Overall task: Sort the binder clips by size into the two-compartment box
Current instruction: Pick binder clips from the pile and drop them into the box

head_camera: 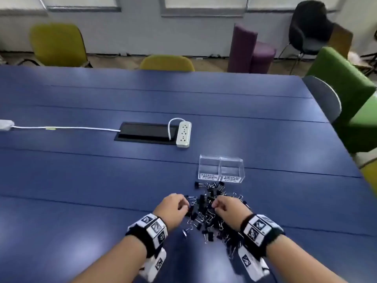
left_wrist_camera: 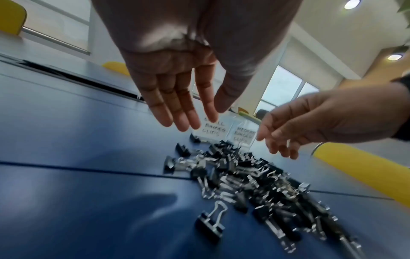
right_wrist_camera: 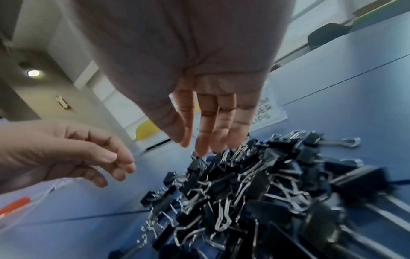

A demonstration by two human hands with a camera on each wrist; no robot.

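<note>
A heap of black binder clips (head_camera: 210, 211) lies on the blue table (head_camera: 81, 180), just in front of the clear two-compartment box (head_camera: 221, 169). The box's left label reads small binder clips (left_wrist_camera: 213, 130), the right one medium (left_wrist_camera: 244, 135); both compartments look empty. My left hand (head_camera: 179, 205) hovers at the heap's left edge, fingers relaxed and holding nothing (left_wrist_camera: 188, 113). My right hand (head_camera: 221, 205) hangs over the heap's right side, its fingertips (right_wrist_camera: 210, 138) just above the clips (right_wrist_camera: 255, 184), also empty. One larger clip (left_wrist_camera: 211, 222) lies apart near my left wrist.
A white power strip (head_camera: 183, 134) and a black cable hatch (head_camera: 146, 132) sit beyond the box, with a white cable (head_camera: 67, 128) running left. Yellow (head_camera: 167, 62), grey (head_camera: 324, 97) and green (head_camera: 344, 82) chairs ring the table's far and right edges.
</note>
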